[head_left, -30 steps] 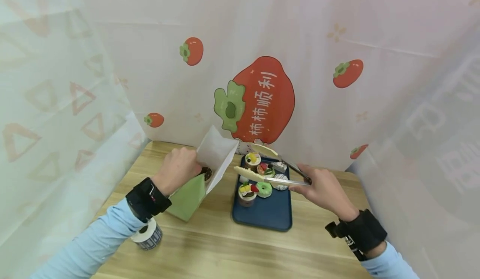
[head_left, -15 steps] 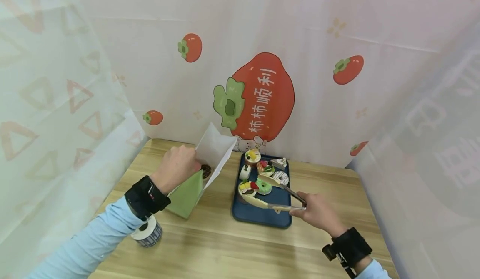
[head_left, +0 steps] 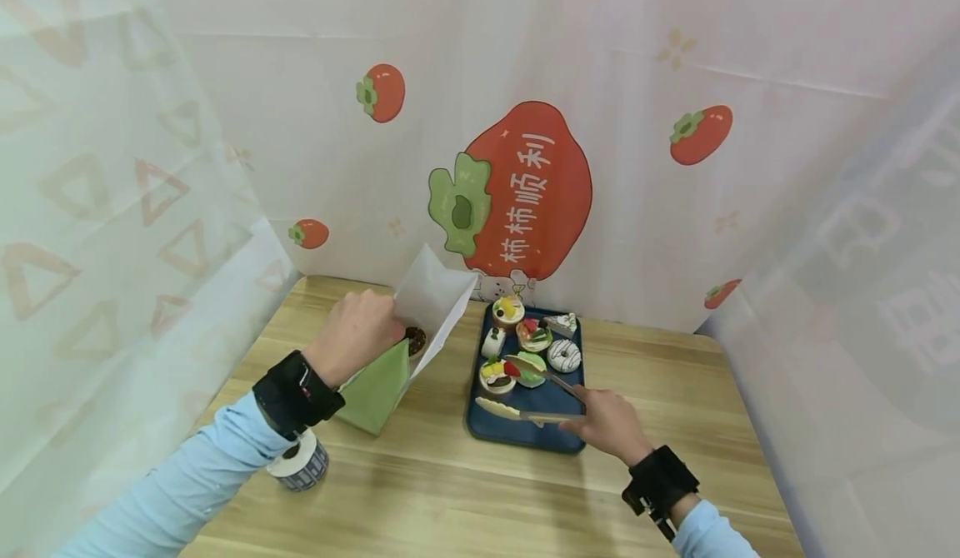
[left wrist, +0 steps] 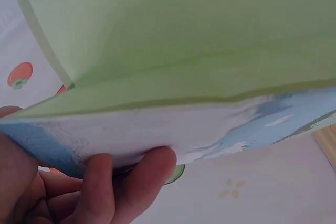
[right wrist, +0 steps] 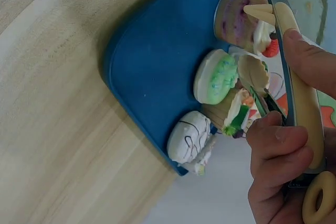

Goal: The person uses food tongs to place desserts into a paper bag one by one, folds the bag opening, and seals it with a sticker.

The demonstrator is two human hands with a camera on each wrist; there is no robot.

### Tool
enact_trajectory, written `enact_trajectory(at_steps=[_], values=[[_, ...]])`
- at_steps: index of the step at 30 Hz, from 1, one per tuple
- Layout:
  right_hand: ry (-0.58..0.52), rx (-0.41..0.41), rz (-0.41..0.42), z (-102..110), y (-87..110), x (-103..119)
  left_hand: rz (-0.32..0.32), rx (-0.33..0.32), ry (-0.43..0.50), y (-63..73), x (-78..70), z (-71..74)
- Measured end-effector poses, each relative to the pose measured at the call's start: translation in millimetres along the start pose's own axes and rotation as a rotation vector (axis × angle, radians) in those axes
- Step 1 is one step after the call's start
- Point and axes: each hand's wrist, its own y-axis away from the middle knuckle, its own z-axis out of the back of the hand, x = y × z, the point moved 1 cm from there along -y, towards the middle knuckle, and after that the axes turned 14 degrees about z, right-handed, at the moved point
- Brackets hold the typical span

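Note:
My left hand grips the edge of a green paper bag, holding its mouth open. A chocolate doughnut shows inside. In the left wrist view, fingers curl against the bag's blue-and-white printed side. My right hand holds food tongs with cream tips, spread apart over a blue tray. Their upper tip overlaps a green-iced doughnut; the lower one hovers in front of a fruit-topped cake cup. Nothing is between the tips.
Also on the tray are a white striped doughnut, a fruit tart, a cake slice, a white roll and another fruit cup. A label roll stands left on the wooden table. Printed curtains enclose the table.
My right hand has brought the tongs down and toward me, from above the far pastries to around the green doughnut. My left hand stays on the bag.

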Motion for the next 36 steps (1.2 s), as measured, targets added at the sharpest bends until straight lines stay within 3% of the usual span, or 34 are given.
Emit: enact_trajectory(at_steps=[12,22,31,36], values=[[0.010,-0.035,-0.017,-3.7,-4.3,-5.0,-0.009,-0.004,0.006,-1.2,-2.2,1.1],[-0.057,-0.086,-0.040,-3.5,7.8,-9.2,-0.031,-0.014,0.013,-0.4,-2.4,-0.5],[-0.263,-0.123,-0.095,28.9,21.1,-5.6,-0.010,-0.007,0.027,1.1,0.0,-0.3],[-0.365,-0.161,-0.052,61.4,23.9,2.8,0.010,0.001,0.020,0.7,0.8,0.1]])
